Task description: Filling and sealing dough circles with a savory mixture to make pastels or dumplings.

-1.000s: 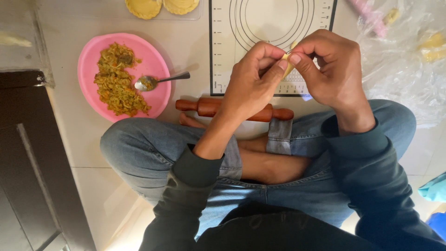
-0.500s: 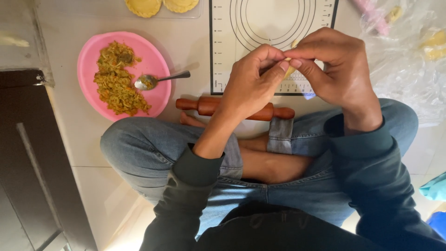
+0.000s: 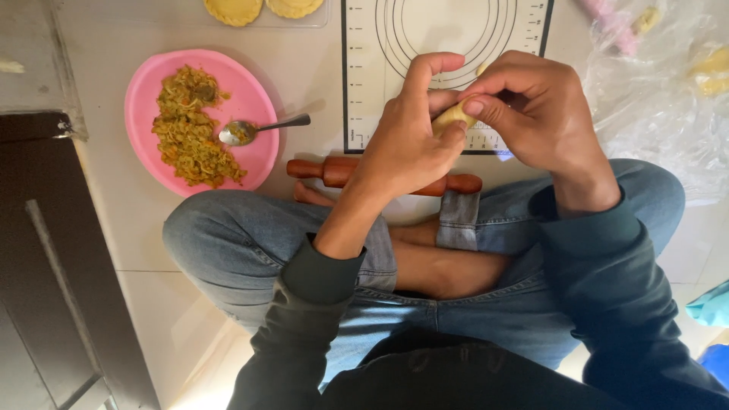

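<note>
Pale dough piece (image 3: 451,116) pinched between both hands' fingers (image 3: 480,108), wooden rolling pin (image 3: 334,171) beneath

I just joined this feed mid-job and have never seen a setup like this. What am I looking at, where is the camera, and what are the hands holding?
No machine here: a person sits cross-legged on the floor, filmed from a camera on their head looking down. The left hand and right hand together pinch a small piece of pale dough. Beneath them lie a white rolling mat with printed circles and a wooden rolling pin. To the left, a pink plate holds yellowish filling and a spoon.
</note>
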